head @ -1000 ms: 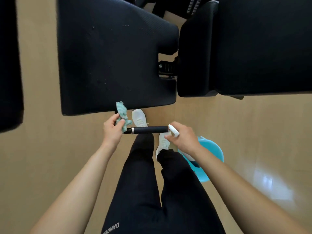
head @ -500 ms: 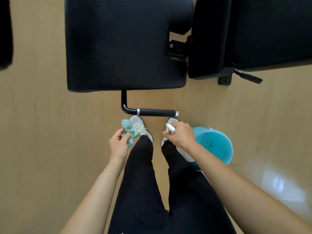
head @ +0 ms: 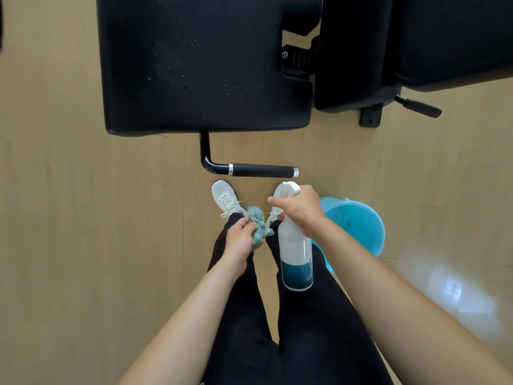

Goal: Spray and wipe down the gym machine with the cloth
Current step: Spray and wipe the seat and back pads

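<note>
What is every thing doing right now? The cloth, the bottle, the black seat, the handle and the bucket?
cloth: bunched up, held in the left hand.
spray bottle: gripped near its top by the right hand, white head toward the handle.
seat pad: speckled with droplets.
handle: no hand on it.
bucket: standing on the floor, top open.

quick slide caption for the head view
Right hand holds a spray bottle, left hand a cloth, near the machine's handle.
</note>
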Demonstrator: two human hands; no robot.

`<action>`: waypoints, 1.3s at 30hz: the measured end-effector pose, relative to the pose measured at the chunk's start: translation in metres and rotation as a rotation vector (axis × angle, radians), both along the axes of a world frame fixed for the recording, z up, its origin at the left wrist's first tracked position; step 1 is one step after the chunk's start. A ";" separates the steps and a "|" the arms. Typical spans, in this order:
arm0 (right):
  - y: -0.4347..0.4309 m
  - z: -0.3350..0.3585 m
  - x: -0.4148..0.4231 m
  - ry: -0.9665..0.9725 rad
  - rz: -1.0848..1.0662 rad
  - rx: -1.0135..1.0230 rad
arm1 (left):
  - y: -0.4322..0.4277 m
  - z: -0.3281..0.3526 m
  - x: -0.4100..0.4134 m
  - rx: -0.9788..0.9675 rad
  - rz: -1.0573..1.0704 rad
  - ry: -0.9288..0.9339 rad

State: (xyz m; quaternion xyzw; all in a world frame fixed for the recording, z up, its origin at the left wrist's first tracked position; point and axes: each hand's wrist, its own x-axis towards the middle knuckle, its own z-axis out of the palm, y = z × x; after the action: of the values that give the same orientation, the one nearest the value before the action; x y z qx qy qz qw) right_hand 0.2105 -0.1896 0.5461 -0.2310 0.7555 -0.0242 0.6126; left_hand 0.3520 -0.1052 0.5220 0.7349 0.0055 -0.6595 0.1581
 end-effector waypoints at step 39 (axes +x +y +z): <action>0.020 0.004 0.004 -0.365 -0.350 0.098 | 0.014 0.011 -0.007 0.158 0.095 0.039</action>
State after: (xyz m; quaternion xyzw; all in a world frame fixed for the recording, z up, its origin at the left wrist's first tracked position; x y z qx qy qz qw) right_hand 0.2149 -0.1700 0.5503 -0.0583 0.6612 -0.1346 0.7358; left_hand 0.3453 -0.0909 0.5326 0.7308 0.0952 -0.6631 0.1307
